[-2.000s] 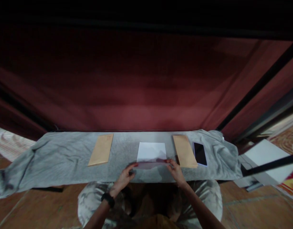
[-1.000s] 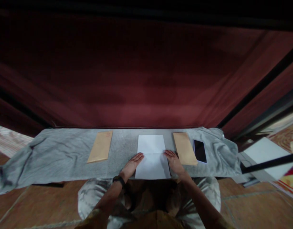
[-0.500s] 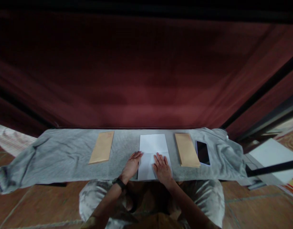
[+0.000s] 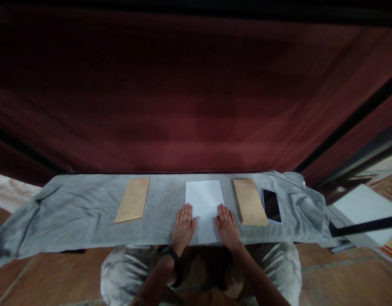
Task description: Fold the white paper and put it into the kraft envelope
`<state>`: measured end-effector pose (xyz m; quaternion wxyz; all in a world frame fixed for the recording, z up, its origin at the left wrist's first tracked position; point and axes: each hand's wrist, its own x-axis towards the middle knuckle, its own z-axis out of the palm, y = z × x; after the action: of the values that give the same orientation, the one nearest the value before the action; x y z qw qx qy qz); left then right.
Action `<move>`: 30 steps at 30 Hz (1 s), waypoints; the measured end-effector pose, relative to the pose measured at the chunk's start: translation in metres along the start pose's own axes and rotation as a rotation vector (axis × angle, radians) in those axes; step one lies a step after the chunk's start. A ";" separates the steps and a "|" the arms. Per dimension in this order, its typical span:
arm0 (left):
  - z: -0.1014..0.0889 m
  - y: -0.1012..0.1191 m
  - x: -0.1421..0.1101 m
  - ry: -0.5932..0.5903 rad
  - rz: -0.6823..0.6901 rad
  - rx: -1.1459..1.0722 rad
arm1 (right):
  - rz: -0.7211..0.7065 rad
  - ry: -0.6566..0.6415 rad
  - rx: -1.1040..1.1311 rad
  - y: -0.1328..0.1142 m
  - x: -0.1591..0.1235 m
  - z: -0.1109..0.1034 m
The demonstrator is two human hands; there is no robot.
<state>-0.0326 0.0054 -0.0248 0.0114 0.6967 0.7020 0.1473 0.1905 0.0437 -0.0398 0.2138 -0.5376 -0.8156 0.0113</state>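
Note:
A white sheet of paper (image 4: 204,194) lies unfolded on the grey cloth (image 4: 81,212) covering a low bench in front of me. My left hand (image 4: 183,225) rests flat, fingers stretched out, on the sheet's near left part. On the near right part my right hand (image 4: 227,224) lies flat the same way. A crease runs across the sheet between the fingertips. Neither hand holds anything. A dark watch sits on my left wrist.
A brown envelope (image 4: 132,200) lies to the left of the sheet. A stack of brown envelopes (image 4: 249,201) lies to its right, with a black phone (image 4: 271,205) beside it. Dark red curtain hangs behind the bench. White sheets (image 4: 362,210) sit at far right.
The sheet was folded over two seconds ago; it now lies open. My hands went from pinching its near edge to pressing flat on its near half, the right hand sliding back rightward.

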 end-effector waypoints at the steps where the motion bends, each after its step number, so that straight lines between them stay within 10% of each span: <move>1: -0.003 -0.004 -0.001 -0.001 -0.020 0.009 | 0.017 0.021 -0.001 0.003 -0.002 0.001; 7: -0.007 0.005 0.005 -0.003 -0.091 0.042 | 0.140 0.053 -0.010 -0.003 0.006 0.007; 16: 0.015 0.037 0.089 -0.049 0.094 -0.024 | 0.003 -0.099 0.091 -0.030 0.111 0.027; 30: 0.026 -0.013 0.125 -0.046 -0.026 0.047 | 0.114 -0.049 0.001 -0.006 0.153 0.058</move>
<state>-0.0432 0.1328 -0.0286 0.0134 0.6908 0.7138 0.1146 0.1136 0.1883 -0.0397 0.1928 -0.5829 -0.7885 0.0370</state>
